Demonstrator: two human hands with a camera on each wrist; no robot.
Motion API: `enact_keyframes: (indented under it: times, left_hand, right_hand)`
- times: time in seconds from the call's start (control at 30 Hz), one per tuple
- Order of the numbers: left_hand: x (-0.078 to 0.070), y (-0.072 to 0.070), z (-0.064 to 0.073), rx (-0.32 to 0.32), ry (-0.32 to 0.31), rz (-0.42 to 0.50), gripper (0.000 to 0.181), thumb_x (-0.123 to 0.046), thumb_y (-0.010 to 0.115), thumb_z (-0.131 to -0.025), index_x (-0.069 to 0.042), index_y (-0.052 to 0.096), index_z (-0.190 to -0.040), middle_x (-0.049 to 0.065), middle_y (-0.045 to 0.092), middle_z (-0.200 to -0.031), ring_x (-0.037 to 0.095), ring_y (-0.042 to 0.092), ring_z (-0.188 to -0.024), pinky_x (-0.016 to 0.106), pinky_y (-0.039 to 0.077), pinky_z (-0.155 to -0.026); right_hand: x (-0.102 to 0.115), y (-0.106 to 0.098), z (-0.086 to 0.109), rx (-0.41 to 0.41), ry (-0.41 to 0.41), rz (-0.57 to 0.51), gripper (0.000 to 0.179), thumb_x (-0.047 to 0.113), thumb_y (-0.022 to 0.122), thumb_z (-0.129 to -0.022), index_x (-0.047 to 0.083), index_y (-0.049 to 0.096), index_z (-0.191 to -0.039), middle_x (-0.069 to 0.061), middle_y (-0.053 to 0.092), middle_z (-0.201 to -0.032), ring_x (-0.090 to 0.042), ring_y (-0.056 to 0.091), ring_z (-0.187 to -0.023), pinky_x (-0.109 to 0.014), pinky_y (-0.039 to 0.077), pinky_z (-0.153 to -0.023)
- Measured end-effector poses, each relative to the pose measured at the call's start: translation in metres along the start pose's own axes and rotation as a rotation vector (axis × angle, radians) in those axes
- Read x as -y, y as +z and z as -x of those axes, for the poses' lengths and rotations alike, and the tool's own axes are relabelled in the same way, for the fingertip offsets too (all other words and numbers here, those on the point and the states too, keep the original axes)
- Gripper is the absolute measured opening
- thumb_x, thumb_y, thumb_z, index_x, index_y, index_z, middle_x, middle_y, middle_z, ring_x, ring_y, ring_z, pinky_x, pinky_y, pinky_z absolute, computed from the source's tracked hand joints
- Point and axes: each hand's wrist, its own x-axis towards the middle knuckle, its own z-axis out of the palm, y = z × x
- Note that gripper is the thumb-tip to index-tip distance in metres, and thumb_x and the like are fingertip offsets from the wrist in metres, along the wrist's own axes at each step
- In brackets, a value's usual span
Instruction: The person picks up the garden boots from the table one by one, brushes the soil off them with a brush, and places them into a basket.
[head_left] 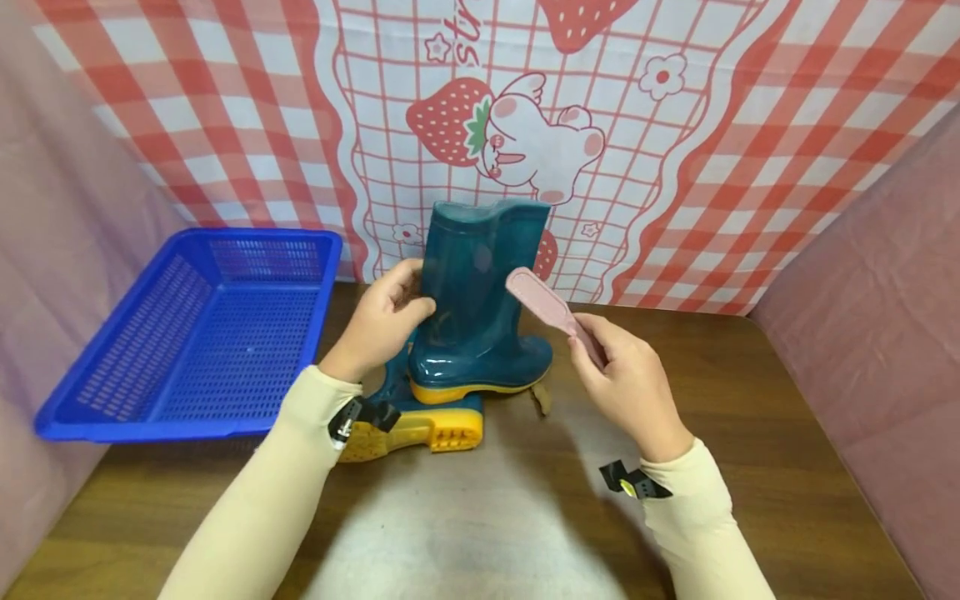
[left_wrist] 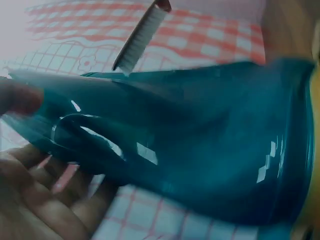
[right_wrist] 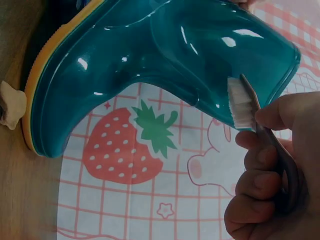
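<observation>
A teal rubber boot (head_left: 480, 292) with a yellow sole stands upright in the head view, its toe to the right. My left hand (head_left: 382, 317) grips the back of its shaft, thumb on the near side; in the left wrist view the fingers (left_wrist: 65, 195) reach round the other side. A pink-handled brush (head_left: 540, 300) is held in my right hand (head_left: 626, 375). Its white bristles (right_wrist: 241, 104) face the shaft in the right wrist view; whether they touch it I cannot tell. Below and behind the heel, a second boot (head_left: 457, 429) lies with its yellow sole toward me.
A blue plastic basket (head_left: 183, 429) stands on the left of the wooden table (head_left: 465, 533). Near the upright boot's toe lies a small beige piece (head_left: 542, 398). A red-and-white patterned cloth (head_left: 675, 192) hangs behind, with pink cloth (head_left: 870, 217) at the sides.
</observation>
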Motion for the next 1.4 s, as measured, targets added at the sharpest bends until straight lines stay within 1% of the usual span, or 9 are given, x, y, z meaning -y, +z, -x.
enact_keyframes:
  times: [0.2,0.33,0.5,0.67,0.93,1.07,1.17,1.27,1.4]
  left_hand:
    - [-0.011,-0.003,0.007,-0.042,-0.049,-0.271,0.051,-0.025,0.071,-0.100,-0.009,0.056,-0.147,0.011,0.056,-0.109,0.024,0.055,-0.101,0.043,0.055,-0.087]
    - [-0.021,-0.001,0.007,-0.100,-0.094,-0.286,0.049,-0.020,0.071,-0.100,-0.007,0.057,-0.145,0.010,0.063,-0.111,0.023,0.061,-0.098,0.043,0.059,-0.083]
    - [-0.029,0.004,0.008,-0.140,-0.039,-0.302,0.041,-0.011,0.071,-0.099,-0.005,0.063,-0.139,0.011,0.068,-0.112,0.022,0.064,-0.095,0.039,0.059,-0.073]
    - [-0.028,0.006,0.009,-0.166,-0.022,-0.279,0.041,-0.006,0.068,-0.100,-0.004,0.062,-0.141,0.012,0.069,-0.117,0.023,0.062,-0.105,0.041,0.056,-0.080]
    - [-0.029,0.008,0.008,-0.183,-0.028,-0.318,0.039,-0.010,0.070,-0.100,-0.004,0.063,-0.137,0.014,0.069,-0.122,0.026,0.064,-0.107,0.047,0.055,-0.087]
    - [-0.026,0.007,0.009,-0.163,-0.064,-0.334,0.041,-0.010,0.069,-0.100,-0.003,0.061,-0.139,0.015,0.067,-0.121,0.028,0.062,-0.105,0.047,0.054,-0.088]
    - [-0.024,0.005,0.010,-0.138,-0.105,-0.341,0.043,-0.013,0.069,-0.100,-0.004,0.059,-0.141,0.014,0.066,-0.121,0.027,0.062,-0.105,0.046,0.055,-0.087]
    - [-0.026,0.003,0.011,-0.112,-0.151,-0.331,0.045,-0.018,0.069,-0.101,-0.006,0.057,-0.142,0.013,0.065,-0.123,0.027,0.062,-0.106,0.046,0.056,-0.087]
    - [-0.028,0.001,0.011,-0.072,-0.184,-0.312,0.051,-0.026,0.071,-0.099,-0.007,0.055,-0.143,0.011,0.064,-0.127,0.026,0.062,-0.111,0.046,0.057,-0.089]
  right_hand:
    - [0.001,0.005,-0.001,0.029,-0.040,-0.001,0.025,0.012,0.073,-0.094,0.008,0.073,-0.118,0.000,0.063,-0.081,-0.012,0.048,-0.065,-0.031,0.039,-0.057]
    - [0.006,0.008,-0.003,0.017,-0.077,-0.019,0.029,0.013,0.074,-0.093,0.007,0.072,-0.121,-0.002,0.067,-0.088,-0.012,0.050,-0.068,-0.032,0.040,-0.059]
    - [0.019,0.013,-0.005,0.028,-0.145,-0.040,0.031,0.016,0.072,-0.094,0.007,0.071,-0.124,-0.002,0.064,-0.088,-0.012,0.050,-0.068,-0.030,0.041,-0.057]
    - [0.030,0.015,-0.005,0.072,-0.154,0.010,0.030,0.018,0.072,-0.098,0.010,0.070,-0.127,0.001,0.061,-0.085,-0.011,0.050,-0.066,-0.029,0.043,-0.054]
    - [0.032,0.014,-0.002,0.219,-0.010,0.041,0.027,0.018,0.073,-0.097,0.011,0.073,-0.124,0.000,0.068,-0.088,-0.015,0.057,-0.071,-0.034,0.050,-0.063]
    - [0.028,0.011,0.000,0.339,0.116,0.070,0.023,0.018,0.072,-0.098,0.012,0.076,-0.120,-0.001,0.071,-0.089,-0.017,0.058,-0.070,-0.037,0.048,-0.064]
    - [0.025,0.009,-0.001,0.386,0.151,0.103,0.020,0.020,0.072,-0.099,0.014,0.077,-0.117,0.001,0.071,-0.086,-0.016,0.057,-0.068,-0.037,0.046,-0.063]
    - [0.027,0.008,-0.002,0.351,0.097,0.110,0.019,0.021,0.073,-0.098,0.014,0.077,-0.115,0.003,0.066,-0.079,-0.013,0.053,-0.063,-0.034,0.043,-0.057]
    - [0.032,0.007,-0.003,0.212,-0.032,0.086,0.020,0.020,0.073,-0.095,0.014,0.075,-0.114,0.006,0.056,-0.074,-0.009,0.047,-0.061,-0.029,0.037,-0.053]
